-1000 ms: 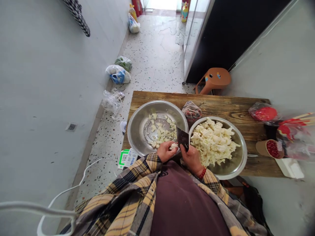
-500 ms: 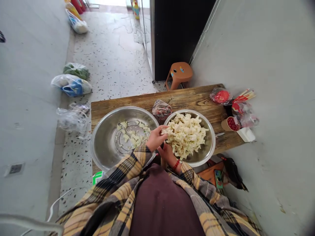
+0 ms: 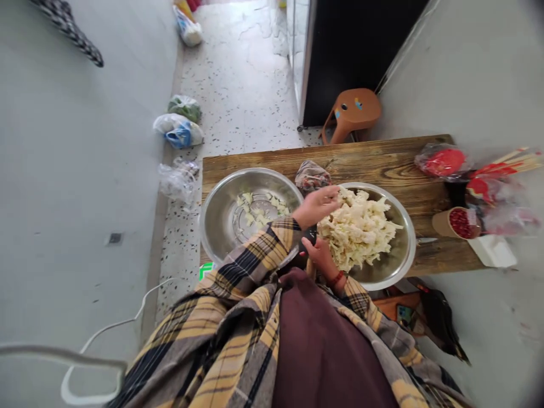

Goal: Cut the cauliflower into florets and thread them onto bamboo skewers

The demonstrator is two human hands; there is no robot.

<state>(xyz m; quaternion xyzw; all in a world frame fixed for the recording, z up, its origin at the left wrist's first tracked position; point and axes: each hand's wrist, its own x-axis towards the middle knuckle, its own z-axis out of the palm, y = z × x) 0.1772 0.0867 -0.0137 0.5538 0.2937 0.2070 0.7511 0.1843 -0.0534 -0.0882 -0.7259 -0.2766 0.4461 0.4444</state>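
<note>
Head view: cauliflower [image 3: 359,229] by near edge of surface [image 3: 391,161], likely light, crumbly; stems best hold. Left hand [image 3: 317,207]: fingers loosely spread; right hand [image 3: 322,256]: round knife [image 3: 310,234].

Along the left wall [image 3: 76,158], a clear plastic bag [image 3: 176,181], a white-and-blue bag [image 3: 178,132] and a bag of something green [image 3: 185,107] are being supported by the speckled floor [image 3: 238,102]. An orange stool [image 3: 360,107] is being backed by a black panel [image 3: 361,51], while a brown cup [image 3: 442,223] of red pieces [image 3: 462,222] is being flanked by a white container [image 3: 495,250].
</note>
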